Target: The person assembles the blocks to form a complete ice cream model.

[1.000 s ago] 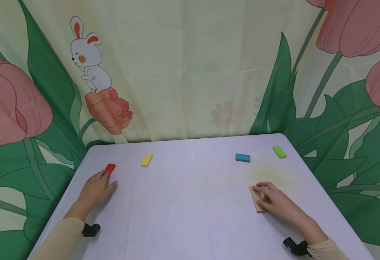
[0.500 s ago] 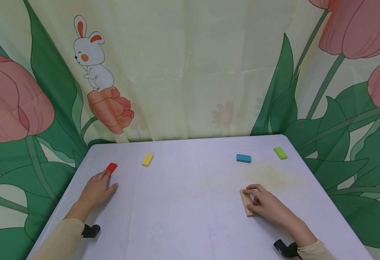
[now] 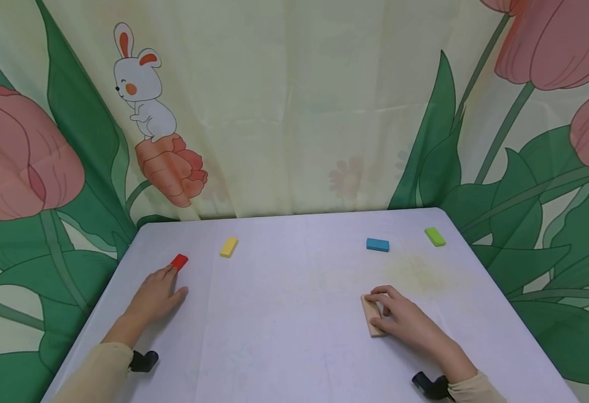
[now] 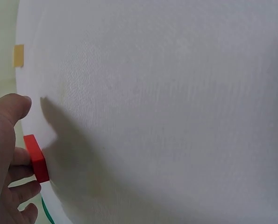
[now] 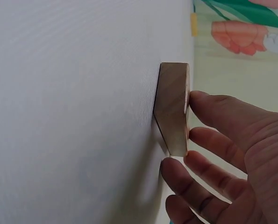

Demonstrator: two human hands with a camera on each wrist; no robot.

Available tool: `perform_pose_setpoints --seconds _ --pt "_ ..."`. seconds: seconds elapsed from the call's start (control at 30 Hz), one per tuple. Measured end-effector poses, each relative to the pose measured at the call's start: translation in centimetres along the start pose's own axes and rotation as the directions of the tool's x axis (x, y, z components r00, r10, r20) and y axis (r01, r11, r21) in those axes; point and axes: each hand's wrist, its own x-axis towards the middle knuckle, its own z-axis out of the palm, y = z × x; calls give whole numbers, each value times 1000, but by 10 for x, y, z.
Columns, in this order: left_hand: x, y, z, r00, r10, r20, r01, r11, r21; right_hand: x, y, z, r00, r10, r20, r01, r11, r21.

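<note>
My left hand (image 3: 153, 299) lies forward on the table's left side, its straight fingertips on a small red block (image 3: 180, 261) and its thumb spread away. In the left wrist view the red block (image 4: 36, 158) stands between those fingertips and the white surface. On the right, my right hand (image 3: 407, 316) rests its thumb and fingertips on the top of a flat plain wooden block (image 3: 370, 316). The right wrist view shows this wooden block (image 5: 171, 107) low against the cloth, side face toward the camera. Part of its top is hidden under the hand.
A yellow block (image 3: 229, 247) lies beyond the left hand. Toward the far right are a blue block (image 3: 377, 245) and a green block (image 3: 435, 237). The white table (image 3: 284, 313) ends at a printed curtain (image 3: 294, 112) with tulips and a rabbit.
My right hand has slid the wooden block leftward across the table. The red block has shifted slightly right under my left fingertips. The yellow, blue and green blocks stay put.
</note>
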Motion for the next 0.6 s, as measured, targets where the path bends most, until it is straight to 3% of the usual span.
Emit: perform_pose_setpoints --seconds 0.6 --pt "-8 32 0 999 34 2 -34 999 0 5 -22 14 995 -96 7 96 995 14"
